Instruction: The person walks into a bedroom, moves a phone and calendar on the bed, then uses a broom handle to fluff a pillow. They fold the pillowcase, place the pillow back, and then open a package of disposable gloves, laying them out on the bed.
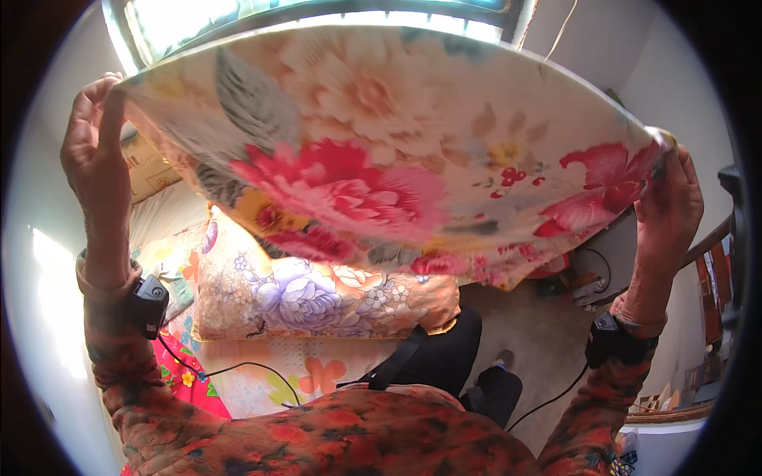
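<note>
A cloth with large printed flowers (369,149) hangs stretched between my raised hands, its upper edge bowed in front of the window. My left hand (95,131) pinches its left corner between thumb and fingers. At the opposite corner, my right hand (670,202) grips the gathered edge. The cloth's lower part sags over a pillow (321,297) with purple and orange flowers, which lies on the bed and is partly hidden. Under the pillow shows a pale floral bed sheet (309,369).
A barred window (333,15) is at the top. Bright red floral fabric (187,372) lies on the bed at lower left. The grey floor (542,351) shows to the right of my legs. Dark cables (250,364) run from the wrist devices (152,300). Shelving stands at far right.
</note>
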A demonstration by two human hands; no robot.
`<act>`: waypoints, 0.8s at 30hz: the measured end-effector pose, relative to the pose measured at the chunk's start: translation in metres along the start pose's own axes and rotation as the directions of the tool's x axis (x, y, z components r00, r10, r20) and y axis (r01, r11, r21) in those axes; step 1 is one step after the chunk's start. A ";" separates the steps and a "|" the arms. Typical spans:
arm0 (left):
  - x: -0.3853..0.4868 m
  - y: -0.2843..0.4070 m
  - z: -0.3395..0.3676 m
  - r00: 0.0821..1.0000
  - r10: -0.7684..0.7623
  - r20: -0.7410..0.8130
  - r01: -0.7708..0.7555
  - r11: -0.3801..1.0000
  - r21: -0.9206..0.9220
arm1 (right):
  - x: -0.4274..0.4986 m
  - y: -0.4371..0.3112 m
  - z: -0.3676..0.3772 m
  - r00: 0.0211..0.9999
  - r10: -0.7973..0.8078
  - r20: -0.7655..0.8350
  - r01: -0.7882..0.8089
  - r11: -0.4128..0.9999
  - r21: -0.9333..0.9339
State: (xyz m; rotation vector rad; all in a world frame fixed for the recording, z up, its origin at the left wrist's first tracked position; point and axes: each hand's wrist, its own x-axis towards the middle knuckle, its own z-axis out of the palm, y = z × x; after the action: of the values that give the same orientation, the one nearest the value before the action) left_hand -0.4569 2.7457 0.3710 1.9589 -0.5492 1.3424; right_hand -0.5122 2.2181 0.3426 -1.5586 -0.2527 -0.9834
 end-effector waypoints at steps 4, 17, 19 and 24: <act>0.007 -0.025 -0.008 0.938 -0.346 0.022 0.342 0.933 0.110 | 0.004 0.004 0.031 0.977 0.145 0.159 -0.160 0.983 0.088; -0.149 -0.241 0.017 0.683 -0.682 0.261 0.384 0.639 0.666 | -0.109 0.194 0.142 0.746 0.504 0.435 -0.461 0.863 -0.207; -0.193 -0.241 -0.011 0.638 -0.704 0.311 0.344 0.623 0.703 | -0.140 0.196 0.113 0.688 0.529 0.497 -0.351 0.842 -0.410; -0.299 -0.200 -0.057 0.381 -0.874 0.302 0.485 0.467 0.739 | -0.204 0.198 0.075 0.558 0.646 0.521 -0.326 0.748 -0.578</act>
State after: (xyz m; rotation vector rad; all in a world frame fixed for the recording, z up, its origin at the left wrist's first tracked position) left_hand -0.4702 2.9110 0.0473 2.6651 0.5181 0.1429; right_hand -0.4760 2.3065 0.0647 -2.2085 -0.0898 0.0874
